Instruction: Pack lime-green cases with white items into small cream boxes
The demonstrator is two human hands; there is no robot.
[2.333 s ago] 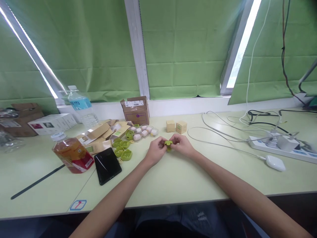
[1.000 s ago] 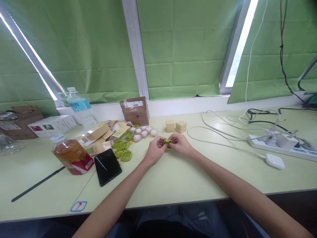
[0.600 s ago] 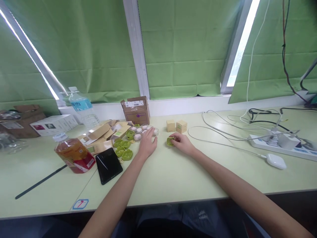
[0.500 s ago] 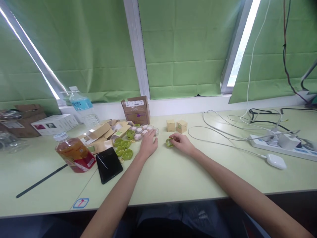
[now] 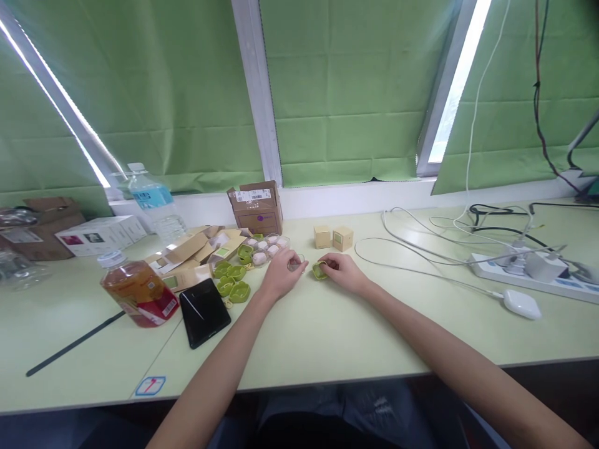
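Observation:
My right hand (image 5: 344, 272) is closed on a small green case (image 5: 319, 270), held low at the table surface. Close to it on the left, my left hand (image 5: 282, 274) pinches a small clear plastic piece (image 5: 296, 264), partly covered by the fingers. Just behind the left hand sit several pale pink round pieces (image 5: 260, 257) in clear plastic. Several more green cases (image 5: 239, 292) with yellowish loops lie left of that hand. Two small tan boxes (image 5: 322, 237) stand behind my right hand.
Left are a black phone (image 5: 204, 313), an amber drink bottle (image 5: 139, 292), a water bottle (image 5: 156, 202) and flattened cardboard (image 5: 187, 251). A brown carton (image 5: 256, 211) stands at the back. White cables, a power strip (image 5: 547, 280) and a white charger (image 5: 521, 304) occupy the right.
My left hand has moved right and slightly nearer, away from the pink pieces, bringing the clear plastic piece with it. The green case has tilted slightly in my right hand.

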